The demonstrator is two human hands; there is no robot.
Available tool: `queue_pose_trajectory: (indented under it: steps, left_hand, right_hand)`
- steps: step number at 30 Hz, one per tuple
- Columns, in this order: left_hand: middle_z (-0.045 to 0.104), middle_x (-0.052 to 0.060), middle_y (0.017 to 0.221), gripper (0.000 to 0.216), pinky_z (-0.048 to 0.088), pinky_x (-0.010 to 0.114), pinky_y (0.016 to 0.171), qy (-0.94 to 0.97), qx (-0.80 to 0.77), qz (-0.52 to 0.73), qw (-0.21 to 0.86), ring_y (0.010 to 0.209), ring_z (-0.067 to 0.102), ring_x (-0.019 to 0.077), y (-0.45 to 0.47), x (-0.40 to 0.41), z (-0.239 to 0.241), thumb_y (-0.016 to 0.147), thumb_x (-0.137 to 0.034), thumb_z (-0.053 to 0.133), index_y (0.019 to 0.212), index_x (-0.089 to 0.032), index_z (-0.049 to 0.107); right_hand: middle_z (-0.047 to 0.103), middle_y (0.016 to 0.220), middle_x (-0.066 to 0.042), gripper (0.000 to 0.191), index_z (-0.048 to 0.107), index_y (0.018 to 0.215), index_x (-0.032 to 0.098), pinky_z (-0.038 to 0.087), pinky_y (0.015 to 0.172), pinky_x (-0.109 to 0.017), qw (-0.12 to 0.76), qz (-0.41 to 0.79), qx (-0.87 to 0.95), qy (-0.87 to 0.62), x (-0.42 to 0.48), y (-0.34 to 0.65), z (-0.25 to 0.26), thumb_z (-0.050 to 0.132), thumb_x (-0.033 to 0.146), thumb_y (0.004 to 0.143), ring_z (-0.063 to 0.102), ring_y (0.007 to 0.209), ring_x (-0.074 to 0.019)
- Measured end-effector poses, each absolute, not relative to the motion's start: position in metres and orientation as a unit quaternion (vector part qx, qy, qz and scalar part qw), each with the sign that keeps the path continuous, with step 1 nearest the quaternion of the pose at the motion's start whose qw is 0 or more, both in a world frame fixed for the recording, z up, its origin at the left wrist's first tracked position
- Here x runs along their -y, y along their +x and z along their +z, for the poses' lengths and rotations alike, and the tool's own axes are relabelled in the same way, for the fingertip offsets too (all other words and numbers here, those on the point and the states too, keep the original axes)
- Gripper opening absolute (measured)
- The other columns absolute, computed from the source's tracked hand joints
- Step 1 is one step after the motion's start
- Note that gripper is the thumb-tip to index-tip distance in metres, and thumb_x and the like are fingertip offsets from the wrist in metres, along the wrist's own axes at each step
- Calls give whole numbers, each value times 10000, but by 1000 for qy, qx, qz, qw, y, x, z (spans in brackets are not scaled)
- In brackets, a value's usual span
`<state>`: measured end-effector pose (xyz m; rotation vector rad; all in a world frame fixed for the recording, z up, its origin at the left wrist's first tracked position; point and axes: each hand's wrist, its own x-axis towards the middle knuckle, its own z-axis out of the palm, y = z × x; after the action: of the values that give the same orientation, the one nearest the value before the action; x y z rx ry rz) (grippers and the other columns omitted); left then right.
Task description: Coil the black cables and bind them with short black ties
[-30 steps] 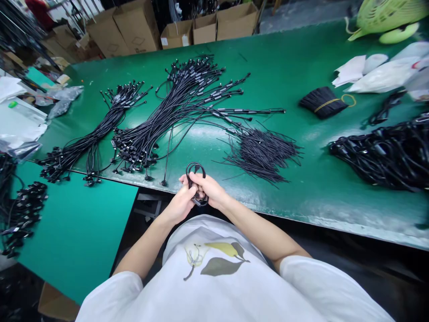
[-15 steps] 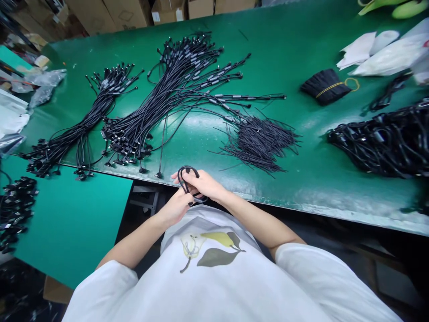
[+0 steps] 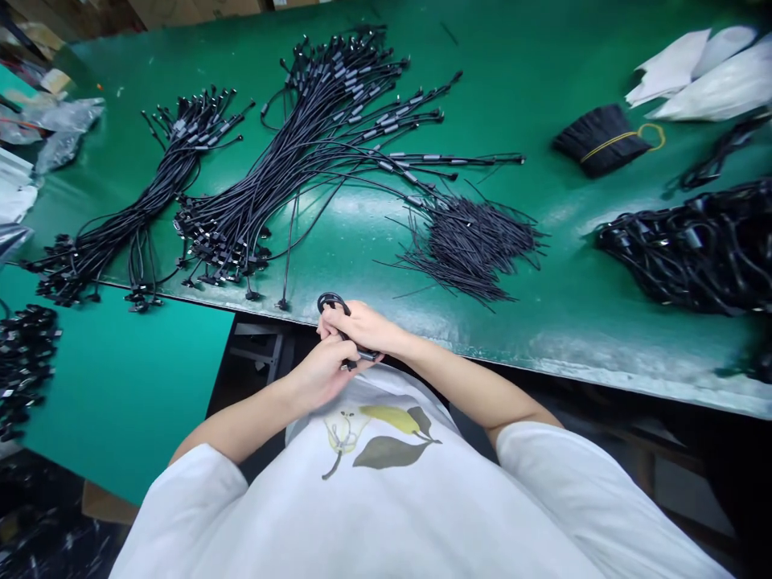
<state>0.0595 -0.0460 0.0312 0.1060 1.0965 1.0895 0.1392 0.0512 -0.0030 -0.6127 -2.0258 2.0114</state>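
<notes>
A black cable [image 3: 331, 301] is bent into a small coil between my two hands, just off the table's front edge and close to my shirt. My left hand [image 3: 322, 371] has its fingers closed on the lower part of the coil, with a black connector end poking out beside it. From the other side my right hand [image 3: 362, 324] grips the upper loop, its fingers wrapped round it. Some fingertips are hidden behind the hands. Beyond them on the table lies a pile of short black ties [image 3: 476, 241].
Two fanned bundles of black cables, a large bundle [image 3: 271, 177] and a smaller bundle [image 3: 162, 185], lie at left. Coiled cables [image 3: 693, 249] are heaped at right, near a banded black bundle [image 3: 603, 141] and white paper [image 3: 669, 68]. A lower green surface [image 3: 133, 378] holds more connectors [image 3: 24, 362].
The cable's open loop has been gathered into a tighter, smaller coil. My hands have closed in on each other around it. The view has shifted slightly.
</notes>
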Motion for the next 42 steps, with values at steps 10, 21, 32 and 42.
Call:
queue_pose_trajectory:
  steps: [10, 21, 32, 42]
  left_hand:
    - [625, 59, 964, 302, 514, 456, 866, 136, -431, 427, 783, 958, 629, 241, 48, 46, 29, 666, -97, 562, 957, -142, 627]
    - [576, 33, 857, 341, 416, 313, 741, 305, -378, 316, 815, 762, 531, 149, 53, 45, 18, 654, -161, 622, 991, -147, 574]
    - [563, 97, 1023, 421, 434, 365, 808, 327, -268, 272, 864, 817, 538, 179, 37, 44, 34, 755, -348, 661, 1125, -157, 606]
    - [595, 68, 907, 427, 488, 373, 829, 248, -349, 360, 829, 882, 602, 208, 55, 48, 20, 712, -407, 775, 1014, -154, 612]
  right_hand:
    - [604, 969, -59, 582, 608, 928, 146, 337, 350, -150, 112, 823, 519, -203, -60, 158, -5, 568, 704, 765, 534, 597, -79]
    - [539, 644, 55, 368, 498, 929, 175, 508, 508, -200, 123, 890, 431, -89, -62, 173, 24, 674, 480, 823, 582, 581, -92]
    - [504, 668, 60, 455, 447, 895, 175, 512, 562, -214, 156, 930, 332, 30, -52, 168, 17, 633, 583, 814, 574, 609, -84]
    - [475, 637, 90, 391, 436, 920, 193, 421, 457, -143, 166, 921, 346, -72, -59, 166, 23, 694, 467, 815, 465, 498, -37]
